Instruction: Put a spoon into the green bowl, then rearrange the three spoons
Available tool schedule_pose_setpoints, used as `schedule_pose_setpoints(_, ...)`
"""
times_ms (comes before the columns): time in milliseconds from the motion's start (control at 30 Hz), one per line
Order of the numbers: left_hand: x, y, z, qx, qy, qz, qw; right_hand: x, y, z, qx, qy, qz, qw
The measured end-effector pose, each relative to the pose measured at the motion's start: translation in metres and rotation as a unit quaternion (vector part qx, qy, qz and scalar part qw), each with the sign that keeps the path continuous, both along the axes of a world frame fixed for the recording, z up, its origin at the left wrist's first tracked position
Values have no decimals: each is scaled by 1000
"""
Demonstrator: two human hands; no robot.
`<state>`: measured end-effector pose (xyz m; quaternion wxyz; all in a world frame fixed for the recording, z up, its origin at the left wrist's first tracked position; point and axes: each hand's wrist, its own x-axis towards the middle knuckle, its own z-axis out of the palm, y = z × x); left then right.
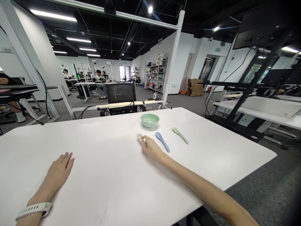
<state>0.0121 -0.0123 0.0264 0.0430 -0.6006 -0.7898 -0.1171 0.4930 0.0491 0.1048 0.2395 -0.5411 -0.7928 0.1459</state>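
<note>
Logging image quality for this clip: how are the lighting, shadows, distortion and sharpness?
Head view: ceiling lights glare white; head view: faint, soft shadow on the table near the right hand; head view: wide-angle stretch seems to lean the metal frame, and the right corners go dark; head view: blue spoon and bowl fairly sharp, distant people too small to judge.

At the one near table [105, 175] — three spoons [162, 142], one bowl [150, 123], two hands [59, 169], one wristband [34, 209]
</note>
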Motion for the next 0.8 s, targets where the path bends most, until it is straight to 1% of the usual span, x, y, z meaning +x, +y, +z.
schedule_pose_setpoints(100,-1,0,-2,12,-2,-5,1000,15,22,19,41,-10,-37,998)
schedule_pose_setpoints(233,-2,1,-5,31,-10,-11,999,28,66,55,81,-113,-85,987)
schedule_pose_setpoints(300,0,0,-4,32,-12,-9,999,31,88,69,84,-159,-110,978)
schedule_pose_setpoints(367,1,0,-4,35,-11,-5,999,31,106,78,70,-192,-132,970)
schedule_pose_setpoints(433,2,-1,-4,39,-8,0,999,30,121,81,53,-221,-149,962)
schedule_pose_setpoints(500,3,-1,-3,40,-3,1,999,27,132,80,42,-241,-159,956)
schedule_pose_setpoints(633,3,-2,-3,44,3,-3,999,21,146,71,29,-244,-167,955)
schedule_pose_setpoints(800,4,-4,1,35,10,0,999,20,157,60,3,-234,-174,956)
